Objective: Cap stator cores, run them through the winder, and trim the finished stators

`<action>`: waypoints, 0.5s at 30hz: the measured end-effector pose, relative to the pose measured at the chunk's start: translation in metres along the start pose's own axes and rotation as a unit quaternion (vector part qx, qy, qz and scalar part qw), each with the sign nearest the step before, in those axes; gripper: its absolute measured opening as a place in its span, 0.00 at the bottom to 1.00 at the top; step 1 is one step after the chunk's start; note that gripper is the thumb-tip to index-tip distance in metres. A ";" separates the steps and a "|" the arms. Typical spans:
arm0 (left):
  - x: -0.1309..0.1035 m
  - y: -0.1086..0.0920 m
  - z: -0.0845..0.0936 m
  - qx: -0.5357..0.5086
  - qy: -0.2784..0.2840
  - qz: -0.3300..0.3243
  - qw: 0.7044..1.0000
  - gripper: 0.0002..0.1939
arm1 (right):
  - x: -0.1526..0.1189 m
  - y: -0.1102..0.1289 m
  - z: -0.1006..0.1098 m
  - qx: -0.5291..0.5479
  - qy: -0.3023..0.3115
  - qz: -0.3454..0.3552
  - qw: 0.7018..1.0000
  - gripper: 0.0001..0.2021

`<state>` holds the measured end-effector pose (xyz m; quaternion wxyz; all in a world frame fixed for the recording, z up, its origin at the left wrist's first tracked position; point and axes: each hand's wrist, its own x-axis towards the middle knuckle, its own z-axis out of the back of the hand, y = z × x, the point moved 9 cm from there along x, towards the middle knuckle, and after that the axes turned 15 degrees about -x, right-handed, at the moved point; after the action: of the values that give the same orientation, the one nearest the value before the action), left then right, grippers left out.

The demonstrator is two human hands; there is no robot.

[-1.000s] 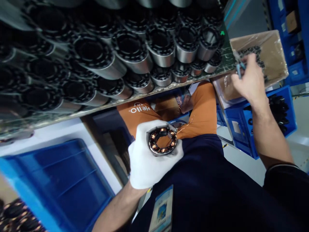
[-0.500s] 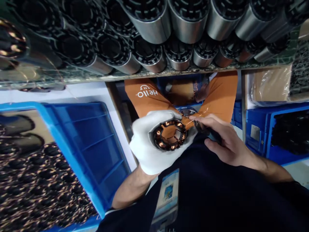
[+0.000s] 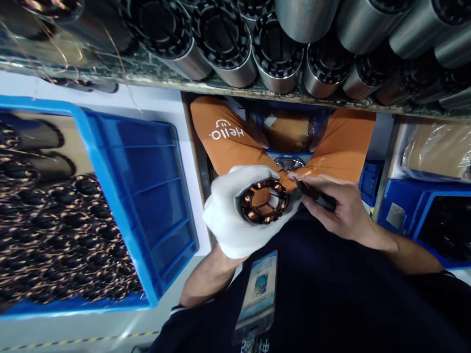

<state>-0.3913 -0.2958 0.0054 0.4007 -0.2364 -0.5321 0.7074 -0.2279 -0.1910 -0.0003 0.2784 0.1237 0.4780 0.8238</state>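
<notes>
In the middle of the view my left hand, in a white glove, is wrapped round a ring-shaped motor stator with copper windings. The stator's open end faces up toward the camera. My bare right hand holds a dark-handled hand tool just right of the stator. The tool's tip points left, near the stator's edge and the right fingertips. Whether the tip touches a wire is too small to tell. Below the hands lies orange trouser cloth with white lettering.
Metal cylinders with slotted black cores line the bench edge above the hands. At left stands a blue crate of wound stators. A blue bin with black parts is at right. A badge hangs at my chest.
The view has shifted, so bench and crate appear moved. The tool in my right hand now points more clearly left, with the fingers closer around it. The left hand keeps its hold.
</notes>
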 end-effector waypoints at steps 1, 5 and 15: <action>0.000 0.003 0.003 0.022 -0.027 -0.013 0.999 0.29 | 0.005 -0.012 -0.004 -0.006 0.004 -0.018 1.000 0.17; 0.007 0.034 0.000 0.065 -0.022 0.011 0.998 0.21 | 0.028 -0.069 -0.033 0.044 0.088 -0.140 0.985 0.16; 0.005 -0.013 0.007 0.083 0.113 -0.074 0.987 0.28 | 0.038 -0.057 -0.053 0.301 0.198 -0.179 0.916 0.31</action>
<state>-0.3952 -0.2944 0.0200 0.5276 -0.2414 -0.4389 0.6861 -0.2641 -0.1852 -0.0782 0.2703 -0.0516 0.7626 0.5854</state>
